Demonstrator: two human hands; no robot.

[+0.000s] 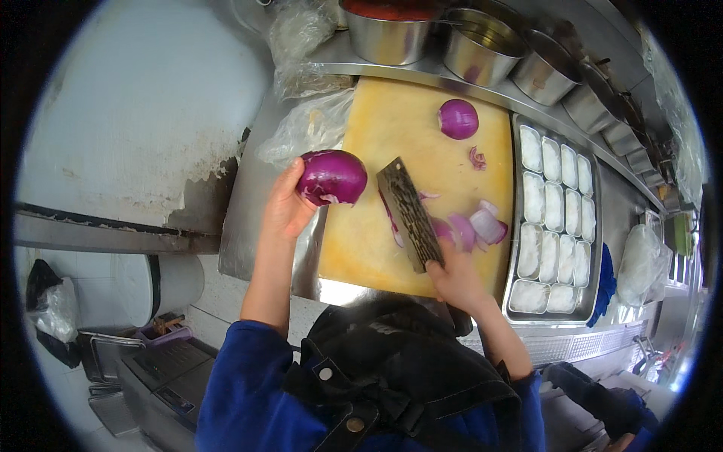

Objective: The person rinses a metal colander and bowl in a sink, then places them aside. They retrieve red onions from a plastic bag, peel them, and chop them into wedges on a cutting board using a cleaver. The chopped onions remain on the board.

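My left hand (289,206) holds a red onion (333,176) up at the left edge of a yellowed cutting board (361,243). The onion's lower side shows a torn patch of skin. My right hand (458,277) grips a cleaver (409,214) with a dark, patterned blade, over the lower middle of the board. Onion peelings (487,223) lie beside and partly behind the blade and my right hand. Another red onion (458,119) rests near the far edge of the board, with a small curled scrap of skin (477,159) below it.
Right of the board stands a metal tray (514,271) of small containers with white contents. Metal pots (390,42) line a raised shelf along the back. A clear plastic bag (310,127) lies left of the board. Another person (604,395) is partly visible at lower right.
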